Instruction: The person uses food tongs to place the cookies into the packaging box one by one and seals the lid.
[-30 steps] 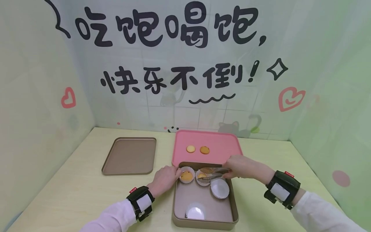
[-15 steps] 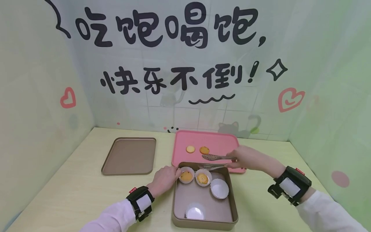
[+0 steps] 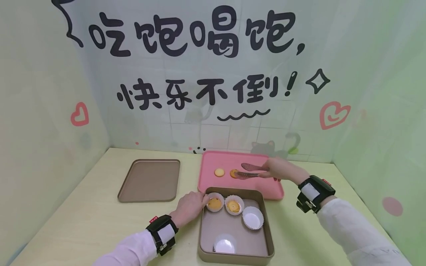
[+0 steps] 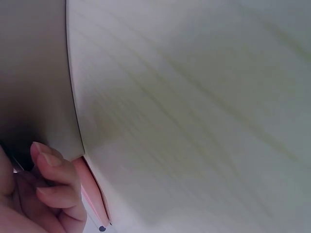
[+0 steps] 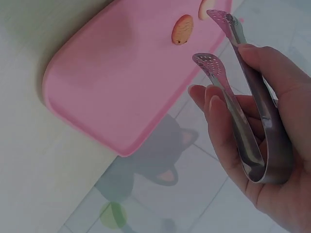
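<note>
At the far left a red heart outline (image 3: 80, 114) marks the pale wall (image 3: 43, 111). A flat brown tray (image 3: 149, 181) lies on the light wooden table (image 3: 90, 207). A person's left hand (image 3: 188, 207), a black strapped device (image 3: 162, 234) at its wrist, grips the left rim of a deep brown box (image 3: 246, 242) near its far corner, the thumb at the rim and the other fingers bent along the outer side.

Along the box's far side, a white paper cup (image 3: 217, 194) holds an orange-brown cookie (image 3: 214, 203); just right of it a second cup (image 3: 234, 197) holds a paler yellow cookie (image 3: 233, 206). A third cup (image 3: 253, 218) sits near the right wall, with nothing visible in it. Glare blurs a white round shape (image 3: 224, 245) toward the near side.

Behind the box lies a pink tray (image 3: 208, 162) with a pale cookie (image 3: 219, 172) and, to its right, a browner cookie (image 3: 233, 173). The right hand (image 3: 283, 170) holds metal tongs (image 5: 272, 145) over this tray, their tips spread apart; one tip overlaps the browner cookie in the head view, but contact cannot be told.
</note>
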Demonstrator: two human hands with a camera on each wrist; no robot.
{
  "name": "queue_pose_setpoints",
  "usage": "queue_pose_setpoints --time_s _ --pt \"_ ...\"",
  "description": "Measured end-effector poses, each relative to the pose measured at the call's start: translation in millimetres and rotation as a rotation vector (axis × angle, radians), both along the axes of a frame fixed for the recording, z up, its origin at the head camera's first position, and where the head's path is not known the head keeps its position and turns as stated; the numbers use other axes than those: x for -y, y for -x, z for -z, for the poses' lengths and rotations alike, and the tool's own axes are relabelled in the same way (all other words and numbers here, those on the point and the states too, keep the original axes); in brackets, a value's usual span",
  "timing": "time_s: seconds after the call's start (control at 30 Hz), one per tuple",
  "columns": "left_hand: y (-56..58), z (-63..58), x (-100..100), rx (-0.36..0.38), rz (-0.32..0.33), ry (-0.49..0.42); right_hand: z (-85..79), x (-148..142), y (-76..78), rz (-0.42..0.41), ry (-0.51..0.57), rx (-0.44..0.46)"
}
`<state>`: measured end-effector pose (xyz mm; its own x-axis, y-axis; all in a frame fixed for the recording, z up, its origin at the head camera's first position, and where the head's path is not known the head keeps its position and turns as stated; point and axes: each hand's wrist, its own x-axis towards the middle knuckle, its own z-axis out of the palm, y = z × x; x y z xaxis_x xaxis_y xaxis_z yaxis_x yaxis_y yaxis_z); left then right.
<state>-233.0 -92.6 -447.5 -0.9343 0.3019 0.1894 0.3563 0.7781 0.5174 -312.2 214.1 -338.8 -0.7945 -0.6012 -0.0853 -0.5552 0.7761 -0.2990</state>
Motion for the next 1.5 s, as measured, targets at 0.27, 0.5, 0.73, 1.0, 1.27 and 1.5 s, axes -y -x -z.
queue_pose_setpoints --time_s 0.27,0.5,0.73,1.0,1.27,1.5 --pt "-0.7 0.1 -1 -0.005 0.002 -0.002 8.9 9 15.6 0.039 -0.030 0.057" --pt "-2.2 -2.1 -1 -0.009 0.010 0.009 21.7 13 25.3 0.099 -0.064 0.078" --pt "-3.7 -2.9 -1 -0.020 0.015 0.009 26.0 18 29.8 0.077 -0.105 0.028" --pt "-2.6 -2.9 -2 -0.020 0.010 0.004 23.5 24 29.1 0.102 -0.127 0.011" --pt "-0.1 0.7 -2 0.006 -0.010 0.011 21.6 28 29.0 0.128 -0.133 0.029" --pt "0.6 1.6 -1 0.010 -0.022 0.014 22.7 28 32.1 0.127 -0.109 0.042"
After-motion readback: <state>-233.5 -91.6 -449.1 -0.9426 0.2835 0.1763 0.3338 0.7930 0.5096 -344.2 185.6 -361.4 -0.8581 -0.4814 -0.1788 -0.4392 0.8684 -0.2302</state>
